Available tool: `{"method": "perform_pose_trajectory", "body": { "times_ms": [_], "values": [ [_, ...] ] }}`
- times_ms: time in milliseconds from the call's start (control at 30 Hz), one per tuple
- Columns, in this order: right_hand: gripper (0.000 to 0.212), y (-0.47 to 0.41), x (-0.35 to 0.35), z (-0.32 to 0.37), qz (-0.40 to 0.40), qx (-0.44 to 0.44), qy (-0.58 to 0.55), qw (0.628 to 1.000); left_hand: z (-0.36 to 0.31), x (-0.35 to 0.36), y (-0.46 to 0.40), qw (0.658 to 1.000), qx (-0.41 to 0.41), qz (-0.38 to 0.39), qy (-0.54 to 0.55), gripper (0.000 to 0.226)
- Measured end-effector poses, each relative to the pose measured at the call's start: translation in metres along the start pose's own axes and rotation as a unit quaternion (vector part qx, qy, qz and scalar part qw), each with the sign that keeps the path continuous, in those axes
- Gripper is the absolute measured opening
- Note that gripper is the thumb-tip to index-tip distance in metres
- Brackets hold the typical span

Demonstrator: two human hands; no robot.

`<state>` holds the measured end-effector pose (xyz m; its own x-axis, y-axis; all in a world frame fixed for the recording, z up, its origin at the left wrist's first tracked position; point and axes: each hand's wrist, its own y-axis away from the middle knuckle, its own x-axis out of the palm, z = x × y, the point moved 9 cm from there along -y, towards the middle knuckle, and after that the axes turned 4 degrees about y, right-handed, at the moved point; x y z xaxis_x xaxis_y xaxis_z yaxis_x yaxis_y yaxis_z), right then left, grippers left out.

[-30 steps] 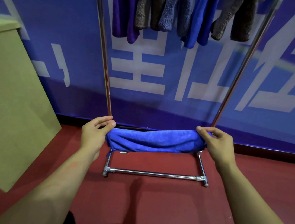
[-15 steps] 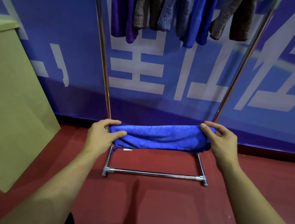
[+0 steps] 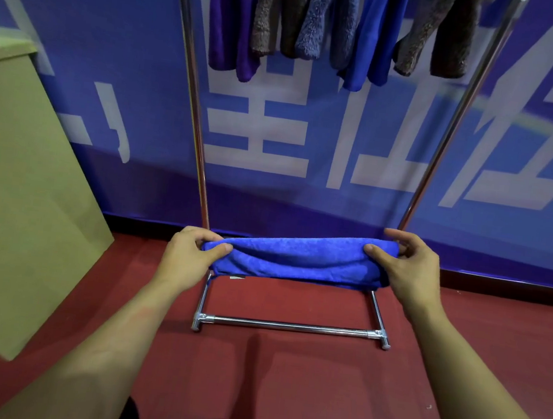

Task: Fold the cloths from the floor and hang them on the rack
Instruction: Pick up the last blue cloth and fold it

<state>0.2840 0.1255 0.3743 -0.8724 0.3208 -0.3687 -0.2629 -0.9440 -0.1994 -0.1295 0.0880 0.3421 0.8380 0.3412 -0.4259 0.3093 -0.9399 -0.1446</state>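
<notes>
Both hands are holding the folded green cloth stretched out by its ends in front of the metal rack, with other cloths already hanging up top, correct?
Not quite: the folded microfibre cloth is bright blue, not green, as the head view shows. The left hand and right hand do hold its ends before the chrome metal rack, with cloths already hanging above.

Two bare forearms, no sleeves visible. Left hand and right hand: no gloves, rings or watch. Dark garment at the frame's bottom edge.

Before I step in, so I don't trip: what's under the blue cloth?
Under the blue cloth: the rack base bars on red floor. The cloth hides the bars' rear ends.
</notes>
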Motion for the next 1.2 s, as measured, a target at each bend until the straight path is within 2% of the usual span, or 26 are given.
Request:
{"method": "perform_pose_trajectory", "body": {
  "times_ms": [133, 200, 300, 367, 433, 600, 833, 1033, 1200],
  "values": [
    [0.051, -0.001, -0.003, 0.001, -0.023, -0.003, -0.011, 1.000, 0.006, 0.003, 0.003, 0.991, -0.058, 0.026, 0.116, 0.019],
    [0.053, -0.001, -0.001, -0.002, -0.019, 0.008, -0.031, 0.999, 0.006, 0.005, 0.004, 0.981, -0.084, 0.033, 0.171, 0.010],
    [0.057, -0.002, 0.009, -0.014, 0.034, 0.053, -0.068, 0.996, 0.010, 0.007, 0.009, 0.961, -0.128, 0.039, 0.242, 0.020],
    [0.045, 0.000, 0.019, -0.024, 0.084, 0.097, -0.115, 0.985, 0.009, 0.003, 0.011, 0.952, -0.136, 0.026, 0.272, 0.020],
    [0.028, 0.004, 0.026, -0.026, 0.120, 0.122, -0.164, 0.972, 0.004, 0.000, 0.012, 0.952, -0.123, 0.015, 0.280, 0.016],
    [0.018, 0.005, 0.024, -0.022, 0.122, 0.112, -0.155, 0.974, 0.003, -0.004, 0.011, 0.952, -0.104, 0.007, 0.289, 0.019],
    [0.015, 0.004, 0.021, -0.022, 0.100, 0.099, -0.116, 0.983, 0.006, -0.001, 0.011, 0.957, -0.107, 0.006, 0.270, 0.017],
    [0.018, 0.011, 0.030, -0.026, 0.143, 0.140, -0.122, 0.972, 0.005, 0.011, 0.015, 0.959, -0.112, 0.038, 0.256, 0.019],
    [0.023, 0.014, 0.036, -0.034, 0.159, 0.160, -0.094, 0.970, 0.005, 0.015, 0.016, 0.961, -0.120, 0.024, 0.249, 0.018]
  ]
}}
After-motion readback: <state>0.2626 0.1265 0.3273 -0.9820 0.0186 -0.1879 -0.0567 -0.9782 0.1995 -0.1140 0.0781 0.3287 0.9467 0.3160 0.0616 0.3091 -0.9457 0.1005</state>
